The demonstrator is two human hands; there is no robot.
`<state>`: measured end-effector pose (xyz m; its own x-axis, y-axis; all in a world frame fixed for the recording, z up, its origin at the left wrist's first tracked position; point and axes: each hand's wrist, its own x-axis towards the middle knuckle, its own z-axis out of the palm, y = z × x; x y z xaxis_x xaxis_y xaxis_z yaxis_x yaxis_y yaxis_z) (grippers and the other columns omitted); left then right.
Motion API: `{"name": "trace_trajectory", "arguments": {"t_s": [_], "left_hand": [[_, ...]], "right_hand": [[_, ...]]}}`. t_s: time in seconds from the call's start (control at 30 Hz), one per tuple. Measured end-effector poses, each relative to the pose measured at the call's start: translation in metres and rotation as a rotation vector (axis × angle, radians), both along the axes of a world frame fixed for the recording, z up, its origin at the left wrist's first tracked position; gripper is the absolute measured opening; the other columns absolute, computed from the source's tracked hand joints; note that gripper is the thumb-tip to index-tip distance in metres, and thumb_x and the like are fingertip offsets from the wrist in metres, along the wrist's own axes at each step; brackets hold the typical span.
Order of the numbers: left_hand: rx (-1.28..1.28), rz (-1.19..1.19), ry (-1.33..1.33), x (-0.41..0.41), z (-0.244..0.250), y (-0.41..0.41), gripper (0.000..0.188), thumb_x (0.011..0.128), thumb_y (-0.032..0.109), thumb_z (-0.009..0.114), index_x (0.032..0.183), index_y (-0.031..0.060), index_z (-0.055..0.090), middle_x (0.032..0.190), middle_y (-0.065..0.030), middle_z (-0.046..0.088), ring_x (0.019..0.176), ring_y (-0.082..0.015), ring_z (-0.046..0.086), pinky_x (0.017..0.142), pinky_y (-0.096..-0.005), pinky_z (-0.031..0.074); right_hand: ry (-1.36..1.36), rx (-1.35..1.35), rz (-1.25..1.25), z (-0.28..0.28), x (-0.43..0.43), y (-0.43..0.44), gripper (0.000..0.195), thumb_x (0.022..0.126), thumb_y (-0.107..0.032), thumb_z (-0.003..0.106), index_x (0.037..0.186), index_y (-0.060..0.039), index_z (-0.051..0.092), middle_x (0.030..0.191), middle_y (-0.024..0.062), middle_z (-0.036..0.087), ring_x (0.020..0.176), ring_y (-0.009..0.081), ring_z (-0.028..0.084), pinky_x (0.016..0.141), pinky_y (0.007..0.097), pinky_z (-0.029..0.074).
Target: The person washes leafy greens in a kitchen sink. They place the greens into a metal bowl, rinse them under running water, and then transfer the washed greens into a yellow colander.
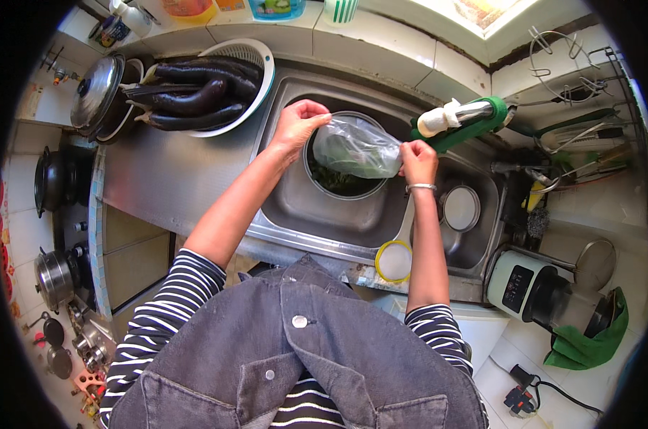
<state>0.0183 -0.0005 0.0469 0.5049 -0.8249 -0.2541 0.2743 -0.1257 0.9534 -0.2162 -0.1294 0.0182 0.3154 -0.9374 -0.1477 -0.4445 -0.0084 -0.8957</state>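
My left hand (299, 126) pinches one edge of a clear plastic bag (361, 153) between thumb and fingers. The opposite end of the bag is gripped by my right hand (419, 160), whose wrist bears a silver bangle. The bag is stretched above a round metal pot (346, 197) standing in the large basin of a steel sink (324, 214). Dark green leaves (337, 179) show in the pot below the bag; the bag hides part of them. Whether anything lies inside the bag, I cannot tell.
A white colander (267, 80) of eggplants (195, 96) stands left, beside a lidded pot (96, 94). The faucet (471, 111), wrapped in green cloth, juts in at upper right. A white round container (461, 208) sits in the small basin, a yellow-rimmed one (393, 261) on the front edge. A blender (522, 284) stands right.
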Motion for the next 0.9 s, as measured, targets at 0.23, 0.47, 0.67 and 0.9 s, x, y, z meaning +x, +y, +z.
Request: {"name": "trace_trajectory", "arguments": {"t_s": [0.23, 0.47, 0.67, 0.9], "left_hand": [[-0.117, 0.021, 0.080, 0.000, 0.017, 0.006, 0.011, 0.082, 0.006, 0.071, 0.090, 0.0068, 0.064, 0.083, -0.0004, 0.067, 0.075, -0.0065, 0.060, 0.069, -0.0196, 0.046], [-0.186, -0.003, 0.027, -0.004, 0.021, 0.006, 0.009, 0.083, 0.007, 0.070, 0.090, 0.0066, 0.064, 0.086, -0.0013, 0.067, 0.077, -0.0078, 0.060, 0.072, -0.0213, 0.047], [-0.199, -0.079, 0.081, -0.015, 0.044, -0.009, 0.010, 0.084, 0.008, 0.070, 0.091, 0.0065, 0.064, 0.087, -0.0020, 0.067, 0.081, -0.0090, 0.062, 0.076, -0.0227, 0.049], [-0.291, -0.197, 0.056, -0.033, 0.060, -0.026, 0.012, 0.083, 0.009, 0.071, 0.091, 0.0041, 0.065, 0.087, -0.0040, 0.067, 0.081, -0.0106, 0.063, 0.078, -0.0249, 0.050]], "right_hand": [[-0.270, -0.003, -0.021, 0.014, -0.001, 0.012, 0.014, 0.086, -0.011, 0.062, 0.077, -0.0009, 0.061, 0.060, 0.0014, 0.058, 0.049, 0.0074, 0.054, 0.043, 0.0245, 0.046], [-0.261, -0.128, -0.028, 0.014, 0.002, 0.011, 0.013, 0.087, -0.011, 0.061, 0.078, -0.0018, 0.061, 0.062, 0.0009, 0.058, 0.050, 0.0062, 0.053, 0.047, 0.0227, 0.042], [-0.040, -0.149, -0.038, -0.001, -0.010, 0.008, 0.018, 0.084, -0.017, 0.066, 0.091, -0.0008, 0.060, 0.083, 0.0073, 0.060, 0.067, 0.0138, 0.059, 0.060, 0.0295, 0.050], [0.152, -0.517, 0.288, 0.047, 0.012, 0.033, 0.072, 0.070, -0.039, 0.075, 0.128, -0.0047, 0.050, 0.119, 0.0158, 0.054, 0.112, 0.0312, 0.049, 0.097, 0.0419, 0.040]]}}
